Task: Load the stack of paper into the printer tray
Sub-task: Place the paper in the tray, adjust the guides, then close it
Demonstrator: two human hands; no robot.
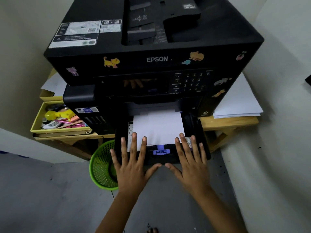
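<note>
Paper (158,127) lay in the pulled-out tray (204,140) of the printer (151,61).
Both hands, left (132,167) and right (191,163), were spread flat, fingers straight; the sheets' near edge was touched by the fingertips.

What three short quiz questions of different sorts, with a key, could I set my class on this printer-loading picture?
1. True or false: the paper stack already lies in the pulled-out printer tray.
2. Multiple choice: how do the left hand and right hand lie? A) curled round the paper B) flat, fingers spread, at the tray's front C) on the keypad
3. Fill in: below the table, left of the tray, stands a green ______.

Key: 1 true; 2 B; 3 basket.
</note>
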